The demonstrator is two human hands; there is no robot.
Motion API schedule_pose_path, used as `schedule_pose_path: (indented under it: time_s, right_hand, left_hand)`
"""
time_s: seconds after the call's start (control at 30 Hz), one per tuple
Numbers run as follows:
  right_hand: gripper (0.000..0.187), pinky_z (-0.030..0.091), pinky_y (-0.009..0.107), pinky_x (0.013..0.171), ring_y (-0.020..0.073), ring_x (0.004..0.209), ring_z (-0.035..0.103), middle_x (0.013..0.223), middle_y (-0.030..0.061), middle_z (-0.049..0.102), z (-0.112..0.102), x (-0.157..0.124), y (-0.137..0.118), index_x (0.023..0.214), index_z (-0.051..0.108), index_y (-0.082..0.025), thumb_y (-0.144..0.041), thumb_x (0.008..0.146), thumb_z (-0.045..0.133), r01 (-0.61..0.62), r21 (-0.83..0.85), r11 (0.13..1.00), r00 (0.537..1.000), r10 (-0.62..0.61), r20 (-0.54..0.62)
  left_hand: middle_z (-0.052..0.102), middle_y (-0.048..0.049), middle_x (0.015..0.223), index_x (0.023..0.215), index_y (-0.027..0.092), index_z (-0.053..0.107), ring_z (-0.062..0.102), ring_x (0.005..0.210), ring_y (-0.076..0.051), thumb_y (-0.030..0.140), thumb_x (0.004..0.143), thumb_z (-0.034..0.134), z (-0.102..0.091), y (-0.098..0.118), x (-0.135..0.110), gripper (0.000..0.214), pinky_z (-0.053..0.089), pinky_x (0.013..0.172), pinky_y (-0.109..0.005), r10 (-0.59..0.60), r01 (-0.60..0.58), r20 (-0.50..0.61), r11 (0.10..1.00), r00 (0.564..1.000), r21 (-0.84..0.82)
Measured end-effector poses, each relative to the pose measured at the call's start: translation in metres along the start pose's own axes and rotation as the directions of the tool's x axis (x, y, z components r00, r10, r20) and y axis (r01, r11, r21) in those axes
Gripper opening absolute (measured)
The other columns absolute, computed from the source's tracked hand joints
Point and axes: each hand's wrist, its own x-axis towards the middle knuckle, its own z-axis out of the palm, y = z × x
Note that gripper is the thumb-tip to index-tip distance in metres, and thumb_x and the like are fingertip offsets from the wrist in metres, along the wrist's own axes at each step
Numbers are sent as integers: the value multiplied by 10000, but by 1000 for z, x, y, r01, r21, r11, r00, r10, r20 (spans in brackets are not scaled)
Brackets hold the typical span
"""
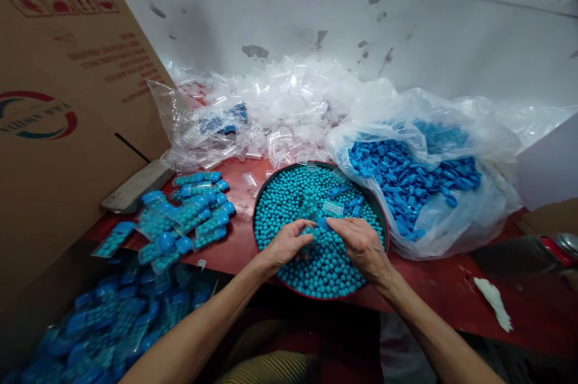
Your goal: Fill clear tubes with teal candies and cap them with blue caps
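Observation:
A round dark tray (385, 229) heaped with small turquoise balls (289, 197) sits on a red table. Both my hands rest on the balls at the tray's near side. My left hand (285, 244) is curled, fingers closed around a small tube I can barely see. My right hand (361, 242) pinches a blue cap (322, 222) against that tube. Several blue caps (354, 204) and a clear tube (333, 208) lie on the balls just beyond my fingers.
A clear bag of blue caps (410, 176) lies right of the tray. A heap of empty clear tubes (289, 107) is behind. Filled capped tubes (189, 215) lie at left, more in a bin (112, 324) below. A cardboard box (58, 101) stands left.

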Motion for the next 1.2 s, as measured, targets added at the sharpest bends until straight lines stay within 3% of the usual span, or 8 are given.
schedule_pose_path:
  time_s: [0.2, 0.4, 0.57, 0.8, 0.93, 1.07, 1.2]
  right_hand:
    - [379, 418, 318, 749, 178, 873, 545, 1026, 50, 621, 3, -5, 4, 1121, 535, -192, -71, 806, 362, 51, 25, 998, 992, -54, 111]
    - [318, 421, 302, 754, 164, 868, 551, 996, 44, 627, 3, -4, 4, 1101, 546, -189, -115, 828, 402, -23, 93, 995, 999, 25, -26]
    - [314, 425, 304, 753, 169, 865, 557, 1000, 41, 626, 13, 4, -8, 1125, 528, -202, -141, 844, 400, -22, 136, 990, 999, 25, -23]
    - [287, 434, 312, 741, 164, 853, 558, 985, 39, 629, 20, -1, -10, 1076, 559, -210, -140, 846, 403, -38, 215, 976, 997, 53, -64]
    - [266, 448, 312, 748, 160, 846, 558, 954, 36, 635, 21, 6, -15, 1047, 579, -212, -158, 843, 417, -68, 293, 954, 992, 97, -85]
    - [224, 470, 285, 719, 148, 807, 569, 891, 28, 646, 19, 10, -18, 992, 606, -215, -187, 827, 458, -136, 389, 911, 979, 184, -90]
    - [225, 478, 292, 703, 152, 786, 573, 875, 32, 648, 20, 7, -20, 985, 611, -221, -201, 827, 453, -170, 387, 906, 967, 229, -110]
  left_hand:
    - [520, 16, 703, 1037, 140, 462, 465, 421, -35, 294, 718, 527, -1, -4, 2, 360, 281, 341, -126, 43, -44, -40, 998, 998, -34]
    - [510, 24, 719, 1010, 147, 475, 453, 434, -31, 289, 721, 530, 0, -2, 2, 327, 299, 352, -127, 64, -62, -23, 997, 998, 45]
    - [513, 18, 747, 1029, 152, 480, 455, 445, -30, 309, 741, 517, -2, -5, 2, 330, 299, 357, -128, 114, -114, -5, 993, 993, -7]
    - [521, 6, 783, 1140, 170, 429, 442, 459, -30, 296, 724, 548, -1, -7, 2, 451, 318, 374, -129, 101, -101, -13, 995, 995, -13]
    - [526, -9, 872, 1150, 180, 435, 414, 481, -28, 280, 723, 546, 0, -5, 2, 453, 339, 390, -137, 139, -139, 21, 990, 990, -17]
    - [531, -8, 824, 1177, 169, 406, 418, 475, -34, 274, 721, 545, 0, -5, 1, 488, 325, 395, -142, 128, -129, -34, 991, 991, -46]
    - [543, -6, 871, 1160, 173, 426, 435, 518, -41, 209, 660, 600, 0, -6, 2, 530, 357, 465, -160, 131, -132, -16, 989, 991, -73]
